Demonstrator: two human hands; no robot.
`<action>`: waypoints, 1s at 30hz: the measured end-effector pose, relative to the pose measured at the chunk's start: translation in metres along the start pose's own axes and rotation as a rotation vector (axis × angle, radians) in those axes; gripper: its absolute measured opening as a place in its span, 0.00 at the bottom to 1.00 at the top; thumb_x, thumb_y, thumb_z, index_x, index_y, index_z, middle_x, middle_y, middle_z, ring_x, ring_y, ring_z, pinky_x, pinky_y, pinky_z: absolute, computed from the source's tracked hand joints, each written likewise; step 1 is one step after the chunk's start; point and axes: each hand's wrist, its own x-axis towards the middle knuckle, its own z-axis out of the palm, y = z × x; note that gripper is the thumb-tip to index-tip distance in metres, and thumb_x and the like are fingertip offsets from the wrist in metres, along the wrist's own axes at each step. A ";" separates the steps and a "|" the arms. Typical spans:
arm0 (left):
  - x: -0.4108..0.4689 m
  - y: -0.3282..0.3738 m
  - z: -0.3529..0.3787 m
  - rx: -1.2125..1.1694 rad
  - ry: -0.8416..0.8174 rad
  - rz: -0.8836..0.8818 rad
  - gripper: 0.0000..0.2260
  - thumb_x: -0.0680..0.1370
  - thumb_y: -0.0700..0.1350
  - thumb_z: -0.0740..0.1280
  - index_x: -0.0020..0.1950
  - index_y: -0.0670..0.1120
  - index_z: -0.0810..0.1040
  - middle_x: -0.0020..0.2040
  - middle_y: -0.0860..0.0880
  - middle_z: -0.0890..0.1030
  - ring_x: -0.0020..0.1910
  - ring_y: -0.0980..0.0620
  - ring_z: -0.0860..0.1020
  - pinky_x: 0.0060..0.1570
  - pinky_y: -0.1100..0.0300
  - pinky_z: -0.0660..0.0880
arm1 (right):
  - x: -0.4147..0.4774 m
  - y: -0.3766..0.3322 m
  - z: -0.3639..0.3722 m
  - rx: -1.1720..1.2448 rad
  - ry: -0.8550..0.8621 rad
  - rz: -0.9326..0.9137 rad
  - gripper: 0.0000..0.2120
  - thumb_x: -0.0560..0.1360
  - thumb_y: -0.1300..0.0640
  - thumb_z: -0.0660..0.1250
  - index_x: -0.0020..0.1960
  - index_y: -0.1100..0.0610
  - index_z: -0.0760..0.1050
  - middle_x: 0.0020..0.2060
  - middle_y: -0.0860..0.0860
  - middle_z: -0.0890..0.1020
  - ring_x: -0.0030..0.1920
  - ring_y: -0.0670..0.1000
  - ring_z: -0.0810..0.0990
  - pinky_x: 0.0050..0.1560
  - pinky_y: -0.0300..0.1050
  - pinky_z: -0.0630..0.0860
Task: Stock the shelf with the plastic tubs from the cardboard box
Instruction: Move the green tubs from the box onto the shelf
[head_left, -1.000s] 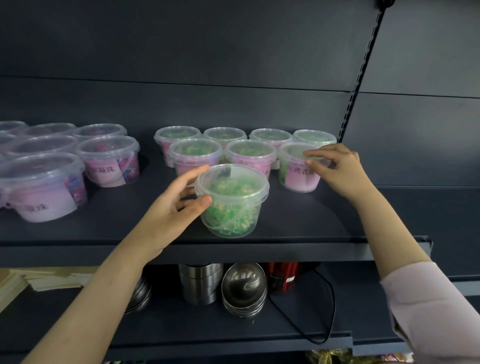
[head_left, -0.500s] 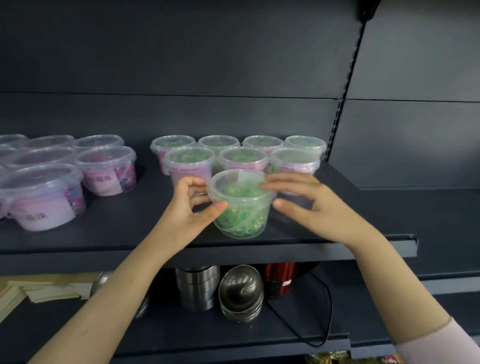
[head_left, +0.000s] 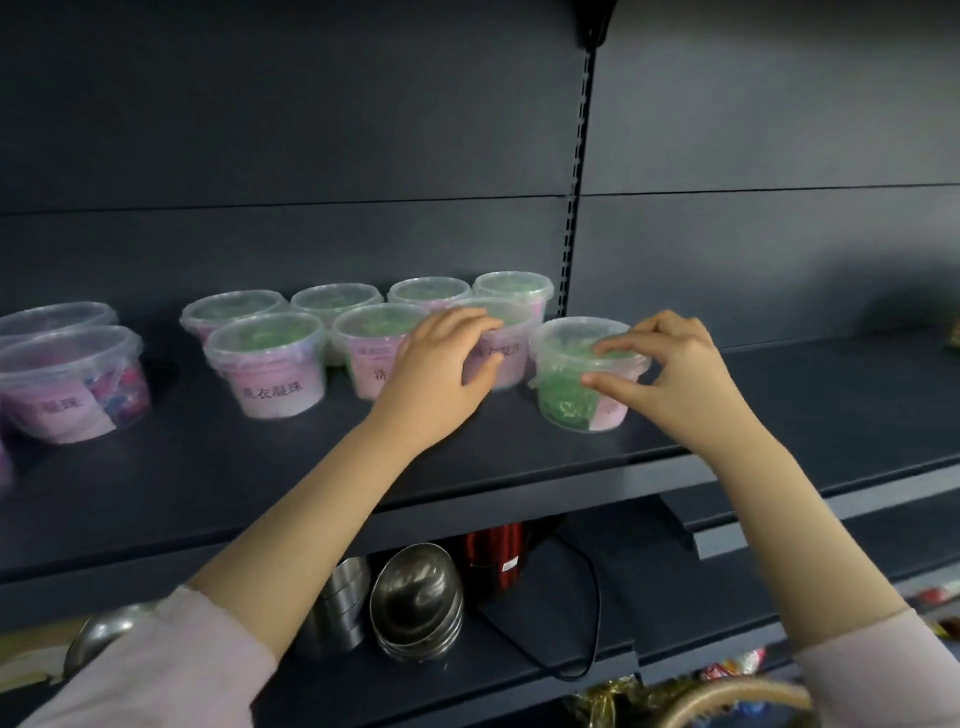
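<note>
Hands: right hand (head_left: 670, 374) pinches clear lidded green-filled tub (head_left: 563, 397); left hand (head_left: 441, 364) grips pink-labelled neighbour tub (head_left: 514, 358).

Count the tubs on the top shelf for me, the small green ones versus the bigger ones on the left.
small green tubs: 8, one gripped by the left hand and one by the right hand
bigger tubs: 2 (the picture's left edge may cut off more)
Total: 10
</note>
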 end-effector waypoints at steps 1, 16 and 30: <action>0.008 -0.001 0.007 0.050 0.001 -0.004 0.17 0.79 0.48 0.64 0.68 0.48 0.73 0.68 0.51 0.73 0.71 0.50 0.66 0.71 0.51 0.60 | 0.006 0.004 0.002 -0.030 -0.006 0.012 0.14 0.70 0.49 0.76 0.54 0.50 0.84 0.48 0.49 0.75 0.54 0.53 0.70 0.56 0.36 0.61; 0.015 -0.020 0.032 0.293 0.106 0.017 0.15 0.78 0.42 0.63 0.64 0.49 0.77 0.63 0.51 0.79 0.63 0.48 0.75 0.66 0.52 0.62 | 0.092 0.046 0.038 -0.021 -0.164 0.119 0.15 0.73 0.48 0.73 0.59 0.50 0.82 0.54 0.49 0.74 0.64 0.57 0.68 0.66 0.52 0.68; 0.018 -0.026 0.038 0.300 0.165 0.029 0.14 0.79 0.43 0.62 0.63 0.50 0.79 0.61 0.53 0.80 0.61 0.49 0.76 0.61 0.52 0.65 | 0.097 0.060 0.027 0.221 -0.213 0.144 0.12 0.68 0.49 0.77 0.52 0.45 0.84 0.47 0.47 0.76 0.47 0.44 0.75 0.50 0.34 0.68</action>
